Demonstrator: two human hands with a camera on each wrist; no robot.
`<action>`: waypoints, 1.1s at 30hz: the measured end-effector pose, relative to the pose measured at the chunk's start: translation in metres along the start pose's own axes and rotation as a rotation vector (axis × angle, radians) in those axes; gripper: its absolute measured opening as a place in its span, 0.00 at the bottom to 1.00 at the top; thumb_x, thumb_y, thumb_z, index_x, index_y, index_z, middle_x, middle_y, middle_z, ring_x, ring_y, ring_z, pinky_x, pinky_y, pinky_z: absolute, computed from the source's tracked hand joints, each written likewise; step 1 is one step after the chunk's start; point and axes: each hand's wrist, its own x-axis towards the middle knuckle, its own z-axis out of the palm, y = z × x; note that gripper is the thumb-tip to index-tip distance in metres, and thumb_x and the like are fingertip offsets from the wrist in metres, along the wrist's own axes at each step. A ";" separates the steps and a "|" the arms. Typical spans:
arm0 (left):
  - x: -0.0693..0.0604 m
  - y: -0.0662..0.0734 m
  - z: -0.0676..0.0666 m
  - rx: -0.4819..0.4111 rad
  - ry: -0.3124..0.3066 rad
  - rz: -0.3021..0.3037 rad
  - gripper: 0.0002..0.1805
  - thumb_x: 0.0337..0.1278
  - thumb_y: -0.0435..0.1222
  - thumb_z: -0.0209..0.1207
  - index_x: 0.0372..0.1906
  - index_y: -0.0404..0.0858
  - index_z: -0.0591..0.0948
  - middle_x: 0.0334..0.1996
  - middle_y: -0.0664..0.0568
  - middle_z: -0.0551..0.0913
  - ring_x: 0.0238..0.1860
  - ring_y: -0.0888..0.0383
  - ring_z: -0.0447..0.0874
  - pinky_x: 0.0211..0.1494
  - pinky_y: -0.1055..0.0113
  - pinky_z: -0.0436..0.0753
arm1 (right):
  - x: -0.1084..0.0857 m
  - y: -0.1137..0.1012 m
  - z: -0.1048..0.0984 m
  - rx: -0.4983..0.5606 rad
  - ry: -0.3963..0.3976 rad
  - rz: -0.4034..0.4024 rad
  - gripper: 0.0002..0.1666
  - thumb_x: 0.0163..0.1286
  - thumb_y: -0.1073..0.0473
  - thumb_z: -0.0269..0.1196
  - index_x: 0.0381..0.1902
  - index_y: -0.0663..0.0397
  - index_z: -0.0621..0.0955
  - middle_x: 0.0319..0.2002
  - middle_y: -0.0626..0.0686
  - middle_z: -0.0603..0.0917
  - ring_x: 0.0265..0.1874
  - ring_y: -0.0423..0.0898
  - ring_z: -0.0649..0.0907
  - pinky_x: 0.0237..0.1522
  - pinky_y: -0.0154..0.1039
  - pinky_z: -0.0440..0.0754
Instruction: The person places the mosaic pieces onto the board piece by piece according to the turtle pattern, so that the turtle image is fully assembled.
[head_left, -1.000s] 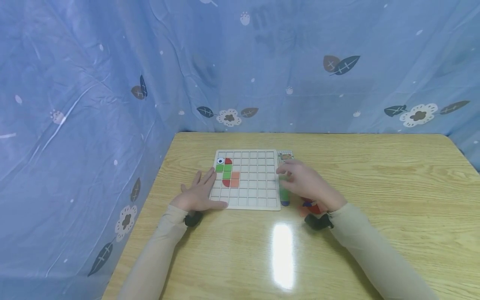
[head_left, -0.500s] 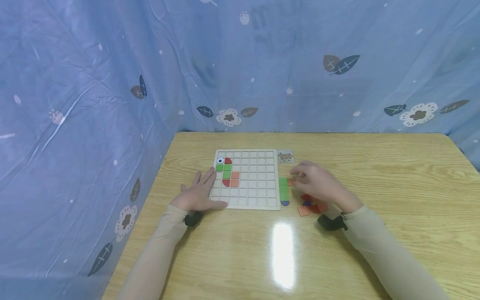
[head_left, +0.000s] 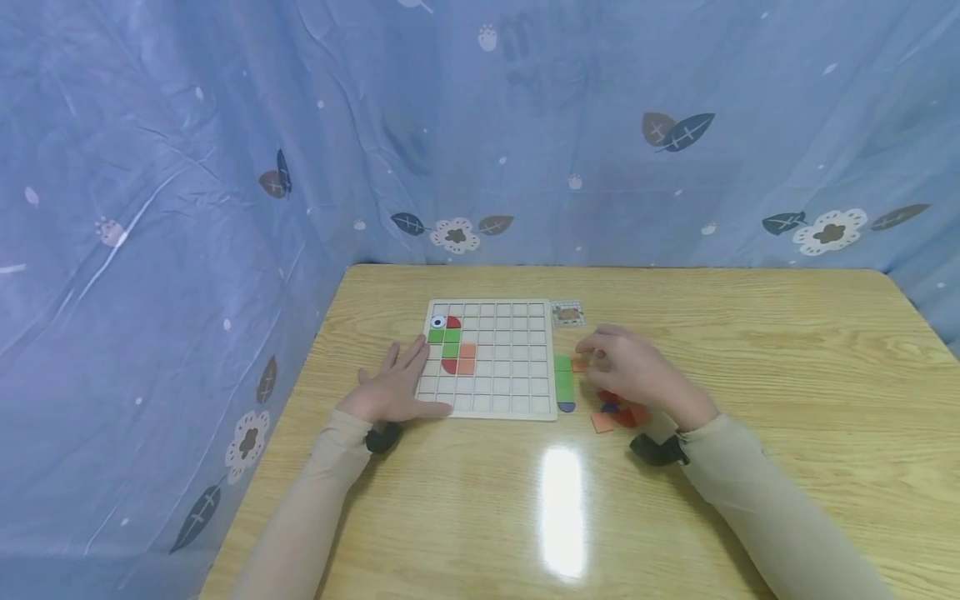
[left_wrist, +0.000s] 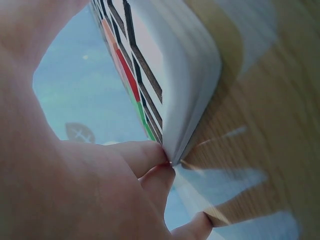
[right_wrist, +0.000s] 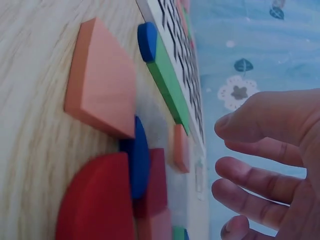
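Note:
The white grid board [head_left: 510, 358] lies flat, with an eye piece [head_left: 438, 322], red rounded pieces, green squares [head_left: 452, 350] and orange squares [head_left: 467, 366] in its left cells. My left hand [head_left: 393, 392] spreads along the board's left and lower-left edge, fingertips against the rim in the left wrist view. My right hand [head_left: 637, 371] hovers right of the board with bent, parted fingers and nothing visible in them; in the right wrist view the hand [right_wrist: 270, 165] is above loose pieces, among them an orange square [right_wrist: 102, 80], a blue piece [right_wrist: 136, 157] and a red rounded piece [right_wrist: 97, 200].
A strip of green pieces [head_left: 564, 382] with a blue rounded end lies against the board's right side. Above it is a small picture card [head_left: 567, 314]. A blue patterned curtain [head_left: 600, 133] hangs behind the wooden table [head_left: 787, 358] and at its left.
My right hand has moved right, off the green strip, uncovering it, the card and a nearby orange piece. My left hand has stayed at the board's edge.

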 end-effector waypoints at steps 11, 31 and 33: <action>-0.001 0.001 -0.003 0.001 0.005 0.003 0.68 0.50 0.72 0.63 0.86 0.44 0.44 0.87 0.53 0.37 0.85 0.35 0.30 0.68 0.13 0.42 | 0.013 -0.001 0.016 -0.076 0.002 -0.049 0.19 0.59 0.70 0.69 0.50 0.60 0.87 0.40 0.52 0.84 0.36 0.46 0.77 0.38 0.42 0.79; 0.000 0.001 -0.001 -0.012 -0.011 0.007 0.68 0.51 0.71 0.64 0.86 0.43 0.44 0.87 0.52 0.37 0.85 0.35 0.29 0.68 0.14 0.42 | 0.010 -0.002 0.022 -0.051 -0.006 -0.037 0.17 0.60 0.70 0.68 0.49 0.58 0.87 0.34 0.47 0.82 0.36 0.45 0.79 0.40 0.42 0.80; 0.000 0.001 -0.001 -0.013 -0.008 0.006 0.68 0.51 0.72 0.63 0.86 0.43 0.44 0.87 0.53 0.37 0.85 0.35 0.30 0.68 0.13 0.42 | 0.010 -0.002 0.021 -0.061 -0.010 -0.032 0.17 0.59 0.69 0.69 0.48 0.57 0.87 0.34 0.46 0.82 0.37 0.45 0.79 0.40 0.42 0.80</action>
